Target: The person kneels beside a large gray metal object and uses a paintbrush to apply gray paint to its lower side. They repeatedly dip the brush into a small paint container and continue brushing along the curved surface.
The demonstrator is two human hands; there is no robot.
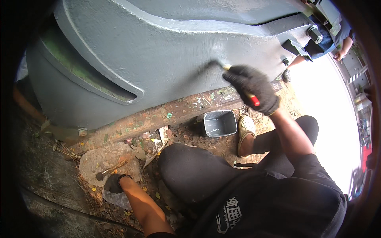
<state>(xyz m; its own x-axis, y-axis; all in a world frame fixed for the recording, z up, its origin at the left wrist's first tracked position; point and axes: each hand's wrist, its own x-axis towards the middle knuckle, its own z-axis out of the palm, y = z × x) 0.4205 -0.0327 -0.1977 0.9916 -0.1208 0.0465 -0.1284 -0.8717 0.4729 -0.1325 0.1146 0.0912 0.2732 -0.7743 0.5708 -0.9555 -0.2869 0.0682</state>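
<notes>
My right hand [254, 87], in a dark knit glove, is closed round a paintbrush [254, 100] with a red-ended handle. The brush's bristle end meets the grey painted side of a large metal machine body [170, 59]. Wet-looking grey paint shines around that spot. Low at the left, my left hand [113, 184], gloved too, is down at the ground on a pale, stone-like lump; its fingers are hard to make out. Just beyond it a second brush [111, 170] lies on a flat stone [89, 166]. A squarish tub [220, 135] with grey paint inside stands below my right hand.
A rusty, paint-flecked beam [158, 115] runs under the machine. Bolts [314, 34] stick out at its right end, where another person [323, 45] stands. My shoe [246, 129] is beside the tub. Leaves and scraps litter the soil; a dark cable [75, 210] crosses the lower left.
</notes>
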